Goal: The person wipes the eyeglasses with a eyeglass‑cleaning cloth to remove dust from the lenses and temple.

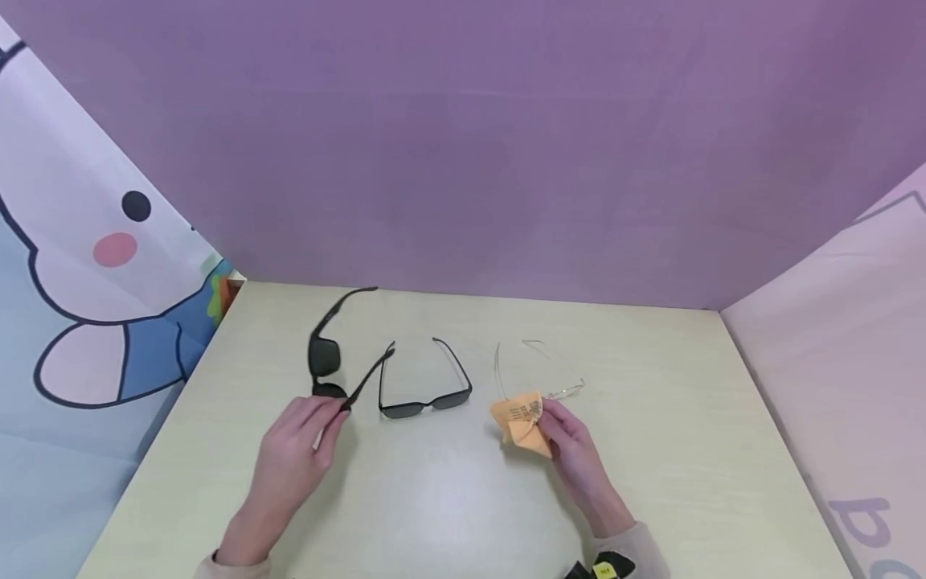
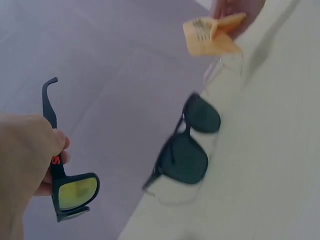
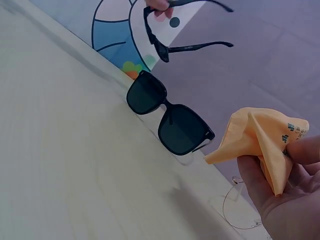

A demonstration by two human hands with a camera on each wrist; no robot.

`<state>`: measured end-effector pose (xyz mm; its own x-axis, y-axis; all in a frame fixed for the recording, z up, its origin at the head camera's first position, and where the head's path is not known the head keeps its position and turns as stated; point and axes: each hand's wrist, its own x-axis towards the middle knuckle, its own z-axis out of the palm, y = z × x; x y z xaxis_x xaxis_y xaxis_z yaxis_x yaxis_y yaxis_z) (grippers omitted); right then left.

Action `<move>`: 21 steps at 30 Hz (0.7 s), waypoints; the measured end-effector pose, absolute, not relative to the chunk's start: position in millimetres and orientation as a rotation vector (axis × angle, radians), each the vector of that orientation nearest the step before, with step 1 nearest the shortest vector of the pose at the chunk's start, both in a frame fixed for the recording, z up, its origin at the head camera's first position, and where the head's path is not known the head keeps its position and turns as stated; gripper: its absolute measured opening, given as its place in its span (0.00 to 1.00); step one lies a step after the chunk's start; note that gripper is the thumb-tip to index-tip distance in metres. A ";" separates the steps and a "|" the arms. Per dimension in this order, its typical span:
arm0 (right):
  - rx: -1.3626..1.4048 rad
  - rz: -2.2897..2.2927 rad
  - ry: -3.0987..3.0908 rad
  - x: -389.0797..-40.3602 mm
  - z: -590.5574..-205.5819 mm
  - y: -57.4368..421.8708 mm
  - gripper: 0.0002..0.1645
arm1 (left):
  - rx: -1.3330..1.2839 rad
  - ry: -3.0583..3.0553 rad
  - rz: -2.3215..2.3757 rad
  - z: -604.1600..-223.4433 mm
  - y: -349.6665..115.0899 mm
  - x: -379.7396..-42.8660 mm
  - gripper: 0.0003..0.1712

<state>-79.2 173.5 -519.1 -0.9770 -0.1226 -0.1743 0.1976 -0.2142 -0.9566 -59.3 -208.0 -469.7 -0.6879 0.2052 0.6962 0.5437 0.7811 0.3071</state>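
My left hand (image 1: 297, 446) pinches a pair of black sunglasses (image 1: 325, 356) near one hinge, lifted over the table's left side with both temples unfolded. In the left wrist view, one lens of these sunglasses (image 2: 77, 193) looks yellowish. My right hand (image 1: 575, 454) holds a bunched orange cloth (image 1: 522, 418) with dark printing between thumb and fingers. Behind that cloth, thin-rimmed clear glasses (image 1: 567, 392) lie on the table, partly hidden by it. A second pair of black sunglasses (image 1: 427, 406) rests between the hands, temples unfolded and pointing away from me.
The pale wooden table (image 1: 448, 498) runs back to a purple cloth backdrop (image 1: 492, 161). A curtain with a cartoon figure (image 1: 72, 241) hangs along the left edge, and a pale curtain (image 1: 854, 338) along the right. A black item with a yellow label (image 1: 606, 569) shows at my right wrist.
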 end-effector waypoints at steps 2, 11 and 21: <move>0.117 -2.290 1.829 -79.1 -518.8 172.5 0.16 | -0.534 -2.331 -0.611 -475.3 -218.6 -64.5 0.12; 0.134 -2.279 1.834 -77.0 -520.7 167.6 0.16 | -0.534 -2.411 -0.382 -498.9 -257.9 -87.8 0.11; 0.153 -2.257 1.848 -74.8 -523.3 166.0 0.20 | -0.620 -2.513 -0.247 -507.3 -270.2 -104.3 0.12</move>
